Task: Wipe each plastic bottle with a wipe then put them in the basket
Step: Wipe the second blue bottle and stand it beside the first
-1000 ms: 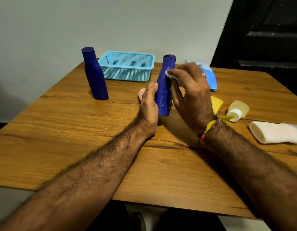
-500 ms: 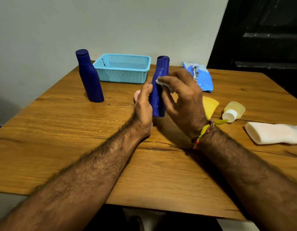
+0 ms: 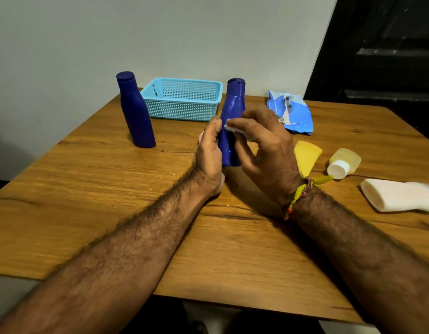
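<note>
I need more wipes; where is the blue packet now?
The blue packet lies at the table's far edge, right of the basket, beyond the right hand.

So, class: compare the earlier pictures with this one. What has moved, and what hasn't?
The right hand has slid the wipe down the held blue bottle, from near the cap to mid-body. The left hand keeps its grip low on that bottle. The second blue bottle and basket stayed put.

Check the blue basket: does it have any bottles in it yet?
No bottles show in the basket: its mesh inside shows no bottle, and both blue bottles stand outside it.
</note>
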